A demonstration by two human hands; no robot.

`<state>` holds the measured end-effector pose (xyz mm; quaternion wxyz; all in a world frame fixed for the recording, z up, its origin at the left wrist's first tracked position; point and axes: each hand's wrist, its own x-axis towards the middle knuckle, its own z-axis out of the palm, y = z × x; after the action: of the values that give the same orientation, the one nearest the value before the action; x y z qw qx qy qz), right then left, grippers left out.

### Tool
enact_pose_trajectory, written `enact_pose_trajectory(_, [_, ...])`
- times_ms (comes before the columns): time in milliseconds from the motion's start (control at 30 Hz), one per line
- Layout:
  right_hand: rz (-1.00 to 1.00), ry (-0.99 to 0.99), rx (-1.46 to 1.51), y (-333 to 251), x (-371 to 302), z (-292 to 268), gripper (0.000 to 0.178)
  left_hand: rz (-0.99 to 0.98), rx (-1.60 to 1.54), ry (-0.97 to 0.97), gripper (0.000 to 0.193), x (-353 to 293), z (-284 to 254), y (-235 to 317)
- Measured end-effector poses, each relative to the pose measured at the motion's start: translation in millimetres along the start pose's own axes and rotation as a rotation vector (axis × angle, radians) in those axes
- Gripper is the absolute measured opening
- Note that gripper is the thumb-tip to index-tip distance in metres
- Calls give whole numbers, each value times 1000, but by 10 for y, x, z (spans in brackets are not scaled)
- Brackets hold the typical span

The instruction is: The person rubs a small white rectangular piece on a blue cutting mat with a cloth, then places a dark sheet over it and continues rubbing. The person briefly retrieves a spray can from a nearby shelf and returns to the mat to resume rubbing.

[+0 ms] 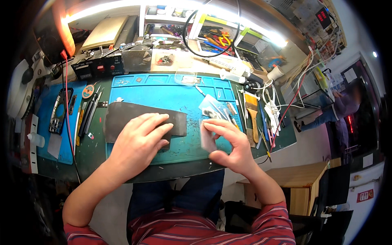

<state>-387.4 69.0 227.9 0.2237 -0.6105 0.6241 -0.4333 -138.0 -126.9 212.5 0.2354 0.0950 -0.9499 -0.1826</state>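
Observation:
My left hand [141, 139] lies with fingers stretched out on a dark grey flexible sheet [122, 116], pressing it against the blue work mat [175, 157]. To the right, my right hand [232, 145] pinches a thin, pale rectangular piece [207, 139] by its edges, between thumb and fingers. The piece stands tilted on edge just above the mat, slightly blurred, so its material is unclear. Beyond it, a clear plastic bag [212, 107] with small dark parts rests on the mat.
Left of the mat are tweezers and pens [90, 112], a solder spool [87, 91] and a phone frame [61, 110]. A wooden-handled brush [252, 108] and cables lie right. A power unit [98, 67] and tool shelves stand behind. Another person [347, 102] is at far right.

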Motion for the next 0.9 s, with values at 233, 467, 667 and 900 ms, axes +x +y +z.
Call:
enact_pose_trajectory(233, [-348,-112,-638,123,218,124,74,61,112,-78,48,-49,102,-82])
enact_pose_trajectory(467, [-306,-179,-599,171,334,190,73,17,22,-95,55,-74,152,-121])
enact_pose_trajectory(667, [-333,-199,-580,145,394,159,69,14,26,-84,57,-79,159,-116])
enact_pose_trajectory(900, [-302,-227,-554,150,381,126,73,15,24,-78,56,-65,157,-112])
